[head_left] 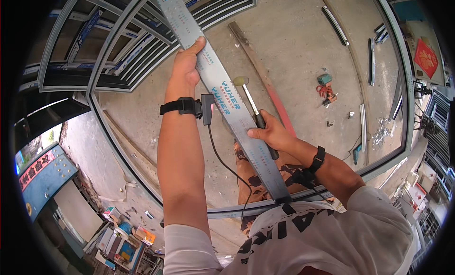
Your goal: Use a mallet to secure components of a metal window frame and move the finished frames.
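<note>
A long flat aluminium profile (pixel 222 95) wrapped in printed protective film slants from the upper left down to my waist. My left hand (pixel 188 62) grips its upper part, thumb over the face. Lower down, my right hand (pixel 271 132) is closed round the dark handle of a mallet (pixel 251 99) with a metal shaft and a yellowish head. The right thumb also lies against the profile's edge. Around the profile stands a large grey metal frame (pixel 406 85); one of its bars passes at my waist, by the profile's lower end.
Several finished frames (pixel 137 57) lean at the upper left. On the concrete floor lie a wooden strip with a red end (pixel 279 104), an orange-and-green power tool (pixel 325 88), profile offcuts (pixel 335 25) and metal scraps (pixel 381 133). A blue cabinet (pixel 47 175) is at the left.
</note>
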`<state>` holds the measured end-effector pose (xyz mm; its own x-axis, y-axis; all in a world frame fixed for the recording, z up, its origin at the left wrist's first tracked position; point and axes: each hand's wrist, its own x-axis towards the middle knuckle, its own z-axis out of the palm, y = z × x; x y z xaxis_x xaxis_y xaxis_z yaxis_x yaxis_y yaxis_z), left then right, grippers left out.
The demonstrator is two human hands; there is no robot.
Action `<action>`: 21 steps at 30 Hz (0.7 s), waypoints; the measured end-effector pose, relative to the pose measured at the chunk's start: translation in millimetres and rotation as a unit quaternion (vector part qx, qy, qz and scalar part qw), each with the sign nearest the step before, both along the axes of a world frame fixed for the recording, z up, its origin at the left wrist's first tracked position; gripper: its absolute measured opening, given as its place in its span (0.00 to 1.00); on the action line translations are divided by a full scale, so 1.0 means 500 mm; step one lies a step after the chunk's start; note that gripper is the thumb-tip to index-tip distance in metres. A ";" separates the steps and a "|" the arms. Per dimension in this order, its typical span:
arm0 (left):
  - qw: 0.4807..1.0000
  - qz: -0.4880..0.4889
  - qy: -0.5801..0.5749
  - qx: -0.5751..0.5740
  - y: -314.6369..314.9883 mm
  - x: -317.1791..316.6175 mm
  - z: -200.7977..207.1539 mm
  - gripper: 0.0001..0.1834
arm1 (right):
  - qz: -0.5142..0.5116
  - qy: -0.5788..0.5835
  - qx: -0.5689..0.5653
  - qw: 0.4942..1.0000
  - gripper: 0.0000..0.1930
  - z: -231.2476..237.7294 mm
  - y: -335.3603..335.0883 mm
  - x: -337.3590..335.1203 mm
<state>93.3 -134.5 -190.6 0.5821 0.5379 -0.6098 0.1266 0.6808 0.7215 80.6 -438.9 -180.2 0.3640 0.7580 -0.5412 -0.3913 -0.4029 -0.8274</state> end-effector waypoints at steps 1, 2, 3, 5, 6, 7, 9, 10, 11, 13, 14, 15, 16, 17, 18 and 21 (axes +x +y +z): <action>1.000 0.008 0.005 -0.004 -0.010 0.002 -0.024 0.16 | 0.011 -0.011 -0.034 0.999 0.21 -0.013 -0.003 -0.002; 1.000 0.011 0.008 -0.009 -0.022 0.007 -0.041 0.16 | -0.029 -0.005 -0.003 1.000 0.20 -0.029 -0.004 -0.008; 1.000 0.012 0.023 -0.009 -0.033 0.009 -0.056 0.17 | -0.026 -0.002 -0.008 1.000 0.20 -0.043 -0.008 -0.009; 0.999 0.014 0.043 -0.013 -0.057 0.002 -0.093 0.19 | -0.017 -0.025 -0.033 0.999 0.19 -0.063 -0.011 -0.008; 0.999 0.006 0.048 -0.013 -0.070 -0.008 -0.107 0.20 | -0.015 -0.022 -0.037 0.999 0.19 -0.069 -0.012 -0.009; 0.999 -0.003 0.050 -0.012 -0.086 -0.014 -0.125 0.21 | 0.000 -0.008 -0.058 0.998 0.20 -0.074 -0.013 -0.008; 0.999 -0.014 0.047 -0.005 -0.118 -0.032 -0.154 0.22 | 0.014 0.007 -0.080 0.997 0.21 -0.088 -0.014 -0.010; 0.998 -0.009 0.066 -0.011 -0.131 -0.038 -0.167 0.22 | 0.016 0.011 -0.091 0.996 0.21 -0.098 -0.015 -0.013; 0.996 -0.003 0.085 -0.016 -0.138 -0.045 -0.178 0.22 | 0.019 0.015 -0.101 0.995 0.22 -0.109 -0.014 -0.015; 0.994 -0.003 0.103 -0.021 -0.144 -0.054 -0.192 0.21 | 0.025 0.013 -0.104 0.994 0.21 -0.130 -0.012 -0.017; 0.991 -0.022 0.122 -0.046 -0.150 -0.060 -0.196 0.20 | 0.029 0.012 -0.106 0.994 0.20 -0.138 -0.012 -0.018; 0.987 -0.040 0.141 -0.071 -0.157 -0.066 -0.199 0.19 | 0.030 0.011 -0.109 0.993 0.20 -0.147 -0.012 -0.018; 0.986 -0.039 0.143 -0.074 -0.169 -0.075 -0.202 0.19 | 0.004 0.026 -0.103 0.994 0.19 -0.158 -0.011 -0.020; 0.982 -0.054 0.159 -0.090 -0.187 -0.082 -0.207 0.17 | -0.024 0.039 -0.097 0.994 0.18 -0.166 -0.010 -0.020; 0.976 -0.069 0.175 -0.106 -0.204 -0.089 -0.211 0.15 | -0.024 0.038 -0.100 0.994 0.18 -0.174 -0.010 -0.018; 0.976 -0.086 0.176 -0.092 -0.251 -0.154 -0.254 0.12 | -0.006 0.016 -0.110 0.994 0.18 -0.208 -0.003 -0.022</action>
